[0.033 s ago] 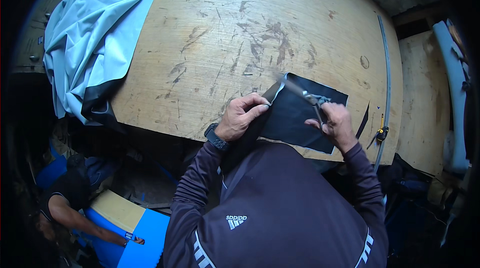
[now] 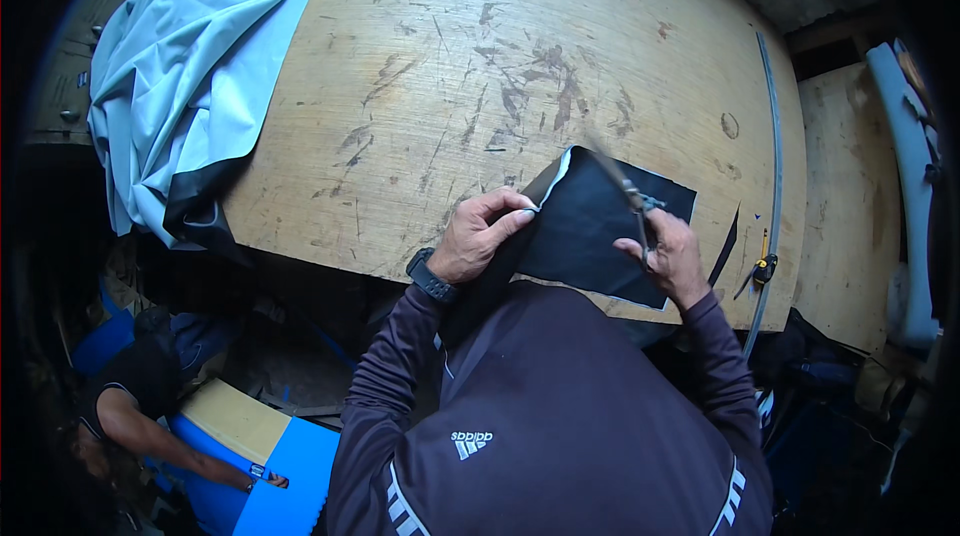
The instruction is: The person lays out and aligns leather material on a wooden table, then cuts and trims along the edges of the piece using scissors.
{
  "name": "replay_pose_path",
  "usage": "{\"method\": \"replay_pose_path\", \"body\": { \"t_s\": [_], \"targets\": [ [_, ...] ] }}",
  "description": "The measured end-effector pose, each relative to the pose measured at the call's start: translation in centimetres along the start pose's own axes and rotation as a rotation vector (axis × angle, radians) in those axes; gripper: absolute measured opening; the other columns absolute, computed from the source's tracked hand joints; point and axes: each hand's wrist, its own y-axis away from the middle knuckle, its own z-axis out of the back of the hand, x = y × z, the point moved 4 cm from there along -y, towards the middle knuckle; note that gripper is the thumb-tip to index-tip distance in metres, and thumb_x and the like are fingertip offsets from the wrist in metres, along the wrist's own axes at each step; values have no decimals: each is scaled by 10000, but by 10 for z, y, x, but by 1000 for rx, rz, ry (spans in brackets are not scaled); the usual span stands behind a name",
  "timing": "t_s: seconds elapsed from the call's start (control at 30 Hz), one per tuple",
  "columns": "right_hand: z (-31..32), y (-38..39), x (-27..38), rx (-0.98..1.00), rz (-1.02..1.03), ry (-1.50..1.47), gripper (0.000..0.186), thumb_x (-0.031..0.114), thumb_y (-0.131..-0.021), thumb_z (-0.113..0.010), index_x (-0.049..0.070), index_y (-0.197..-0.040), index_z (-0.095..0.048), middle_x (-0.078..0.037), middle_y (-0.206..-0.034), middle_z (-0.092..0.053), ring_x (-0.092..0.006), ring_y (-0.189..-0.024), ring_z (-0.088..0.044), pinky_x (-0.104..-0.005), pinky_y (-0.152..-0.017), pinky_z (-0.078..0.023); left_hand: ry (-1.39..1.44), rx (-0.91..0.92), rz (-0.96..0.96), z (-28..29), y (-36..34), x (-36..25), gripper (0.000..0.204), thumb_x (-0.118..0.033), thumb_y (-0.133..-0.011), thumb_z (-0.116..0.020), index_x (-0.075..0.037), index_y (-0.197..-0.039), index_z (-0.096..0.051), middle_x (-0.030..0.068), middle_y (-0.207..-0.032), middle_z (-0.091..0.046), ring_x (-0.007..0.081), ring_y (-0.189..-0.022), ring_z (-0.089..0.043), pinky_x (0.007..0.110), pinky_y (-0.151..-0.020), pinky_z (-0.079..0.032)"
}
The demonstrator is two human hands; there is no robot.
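Note:
A black sheet of fabric with a pale underside lies at the table's front edge, part of it hanging toward my lap. My left hand is closed in a pinch on its folded-up edge, with a watch on the wrist. To the right, my right hand holds a pair of scissors by the handles, thumb apart from the fingers. Their blades are smeared by motion; they point up and to the left, just right of the raised pale edge. Whether the blades touch the fabric, I cannot tell.
Light-blue fabric is heaped on the left of the wooden table. At right lie a long metal ruler, a tape measure and a dark strip. Lower left, a person's arm reaches to a blue-and-yellow piece.
The scissors have swung right, away from the raised fabric edge, their blades pointing more steeply upward. My left hand keeps its pinch in the same place.

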Motion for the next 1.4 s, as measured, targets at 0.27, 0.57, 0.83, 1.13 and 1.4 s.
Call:
{"method": "replay_pose_path", "body": {
  "t_s": [0.27,0.57,0.83,1.13,1.4],
  "targets": [
    [-37,198,-199,65,-1084,48,668,663,-915,-588,4,-987,-672,-270,-910,-698,-444,-908,-680,-522,-791,-510,-11,-305,19,31,2,1,159,-153,-1022,-604,-25,-1099,-660,-9,-970,-668,50,-859,-594,219,-780,-483],
    [-3,297,-278,159,-1361,25,699,672,-801,-702,43,-1108,-689,-238,-1100,-707,-417,-1070,-664,-488,-913,-517,-1054,-148,-845,-153,-135,-110,303,-52,-990,-516,35,-1265,-606,162,-1115,-673,267,-979,-671,358,-890,-529],
    [-5,345,-361,-13,-904,-75,605,248,-758,-810,-34,-1253,-606,-234,-1139,-665,-355,-1043,-654,-441,-935,-508,-251,-135,-997,-449,-229,-25,493,-327,-778,-793,-43,-1140,-614,157,-1151,-547,271,-1050,-529,391,-853,-473],
    [-30,237,-188,129,-174,-200,204,146,-858,-739,20,-1002,-668,-170,-948,-660,-351,-882,-630,-445,-797,-488,818,689,-847,-346,43,-153,781,-469,-732,-900,65,-1215,-599,192,-1081,-684,337,-926,-677,395,-813,-551],
    [-123,29,-47,226,443,-266,289,167,-884,-725,36,-1123,-629,-192,-1080,-625,-404,-1018,-589,-457,-861,-473,769,362,-1061,-277,122,-158,567,-256,-796,-872,111,-1150,-623,209,-1039,-685,340,-921,-683,400,-784,-551]
  ]
}}
